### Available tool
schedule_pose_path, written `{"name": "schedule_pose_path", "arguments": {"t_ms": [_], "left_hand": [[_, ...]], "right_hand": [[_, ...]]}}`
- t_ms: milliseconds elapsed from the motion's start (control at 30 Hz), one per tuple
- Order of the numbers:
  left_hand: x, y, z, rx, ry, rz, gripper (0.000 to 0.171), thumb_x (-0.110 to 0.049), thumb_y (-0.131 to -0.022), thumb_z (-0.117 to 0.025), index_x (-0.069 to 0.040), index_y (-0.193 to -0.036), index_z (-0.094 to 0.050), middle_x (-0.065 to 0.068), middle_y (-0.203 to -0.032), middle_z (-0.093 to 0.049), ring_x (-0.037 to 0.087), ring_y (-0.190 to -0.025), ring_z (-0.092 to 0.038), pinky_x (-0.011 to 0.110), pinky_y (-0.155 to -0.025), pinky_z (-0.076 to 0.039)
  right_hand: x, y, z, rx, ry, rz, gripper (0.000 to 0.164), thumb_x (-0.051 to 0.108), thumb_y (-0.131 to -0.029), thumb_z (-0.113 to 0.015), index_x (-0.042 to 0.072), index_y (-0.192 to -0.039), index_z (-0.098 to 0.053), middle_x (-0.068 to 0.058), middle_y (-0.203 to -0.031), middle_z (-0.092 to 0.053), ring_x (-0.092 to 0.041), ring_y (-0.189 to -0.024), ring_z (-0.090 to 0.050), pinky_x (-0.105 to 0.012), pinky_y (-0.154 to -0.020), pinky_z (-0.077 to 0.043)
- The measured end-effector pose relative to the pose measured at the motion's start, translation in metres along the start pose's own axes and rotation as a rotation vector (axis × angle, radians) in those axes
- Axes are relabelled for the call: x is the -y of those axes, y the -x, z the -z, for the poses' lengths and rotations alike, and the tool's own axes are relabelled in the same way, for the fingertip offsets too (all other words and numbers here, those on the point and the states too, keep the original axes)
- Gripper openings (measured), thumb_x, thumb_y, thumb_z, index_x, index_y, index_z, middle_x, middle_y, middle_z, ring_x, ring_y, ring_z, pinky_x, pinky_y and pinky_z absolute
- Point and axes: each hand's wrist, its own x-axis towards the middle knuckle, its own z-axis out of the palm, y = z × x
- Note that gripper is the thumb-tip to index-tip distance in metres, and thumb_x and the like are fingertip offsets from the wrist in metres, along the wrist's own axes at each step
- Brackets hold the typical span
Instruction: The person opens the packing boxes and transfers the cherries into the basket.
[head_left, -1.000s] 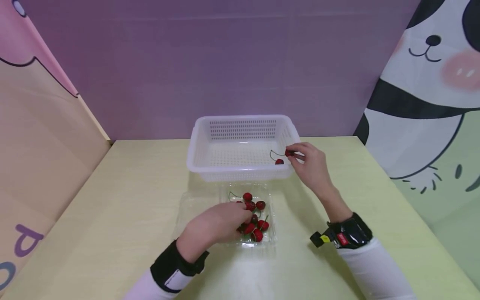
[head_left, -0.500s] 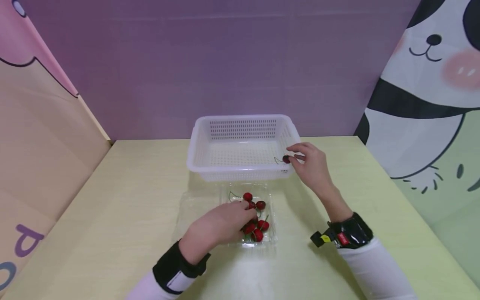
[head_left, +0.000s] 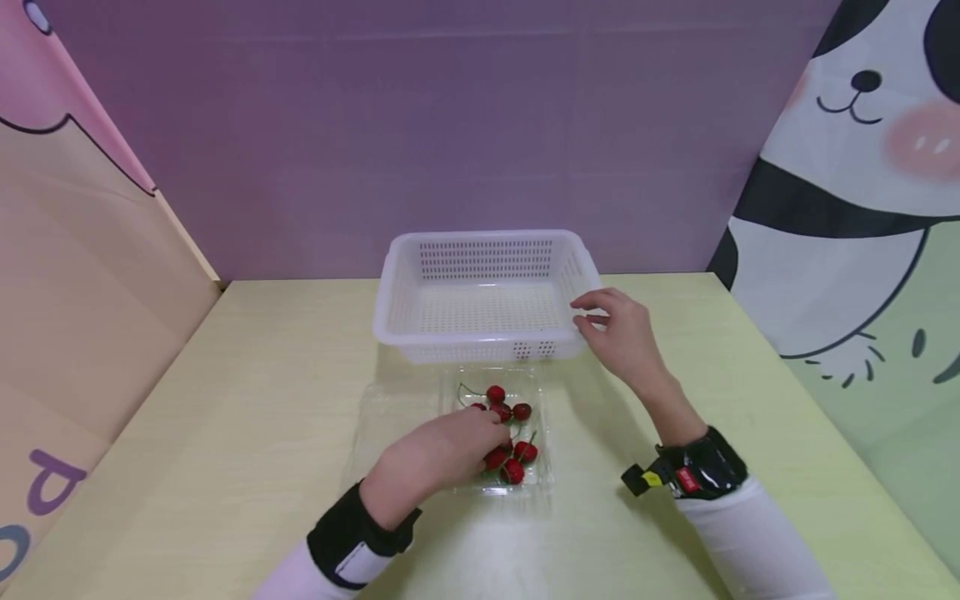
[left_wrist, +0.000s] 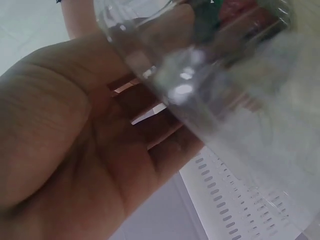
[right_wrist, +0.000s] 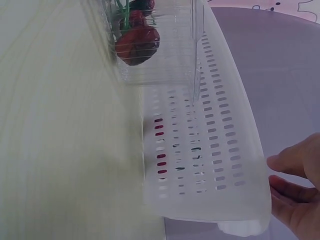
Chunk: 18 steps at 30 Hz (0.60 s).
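A clear plastic box (head_left: 546, 467) of red cherries (head_left: 512, 472) stands on the table, some with green stems. My left hand (head_left: 442, 446) reaches over its left side, fingertips down among the cherries. In the left wrist view, clear plastic covers part of the left fingers, with a blurred red cherry by their tips; I cannot tell whether they pinch one. Behind the box sits a white slotted basket (head_left: 480, 342). At its right rim my right hand (head_left: 618, 337) holds nothing, thumb and fingers apart. Red shows through the basket's slots (right_wrist: 160, 157) in the right wrist view.
The box's clear lid (head_left: 393, 421) lies folded out to the left on the pale wooden table (head_left: 285, 375). A purple backdrop (head_left: 480, 117) rises behind the basket, with printed panels at both sides.
The right hand has let go of a joined pair of cherries, which dropped into the basket behind its front wall. The left hand has shifted slightly among the cherries in the box.
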Motion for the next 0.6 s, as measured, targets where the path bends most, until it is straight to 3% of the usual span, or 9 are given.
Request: {"name": "schedule_pose_path", "arguments": {"t_ms": [200,433,600], "left_hand": [[0.0007,0.0002,0.0000,-0.007,0.030,-0.026,0.024,0.003,-0.085,-0.076,-0.016,-0.082,-0.062,-0.006,-0.075,-0.053,0.009,-0.070,-0.051,0.023,-0.063,-0.046],[0.0011,0.0005,-0.0017,-0.068,-0.045,-0.088,0.020,-0.005,-0.085,-0.080,-0.015,-0.088,-0.064,-0.003,-0.087,-0.056,0.013,-0.080,-0.055,0.025,-0.074,-0.050],[0.0000,-0.0038,-0.0047,-0.065,-0.074,-0.108,0.017,-0.008,-0.088,-0.082,-0.017,-0.099,-0.072,-0.003,-0.096,-0.060,0.012,-0.084,-0.056,0.022,-0.077,-0.051]], "right_hand": [[0.0025,0.0001,0.0004,0.021,-0.011,-0.020,0.015,-0.014,-0.086,-0.069,-0.010,-0.100,-0.072,-0.023,-0.107,-0.068,-0.036,-0.101,-0.068,-0.046,-0.082,-0.060],[0.0035,0.0000,0.0005,0.040,-0.007,-0.027,0.014,-0.013,-0.088,-0.068,-0.010,-0.101,-0.071,-0.023,-0.108,-0.068,-0.037,-0.101,-0.068,-0.047,-0.082,-0.060],[0.0043,0.0004,0.0010,0.041,-0.007,-0.026,0.014,-0.012,-0.088,-0.068,-0.010,-0.101,-0.071,-0.023,-0.107,-0.068,-0.036,-0.101,-0.068,-0.046,-0.083,-0.060]]}}
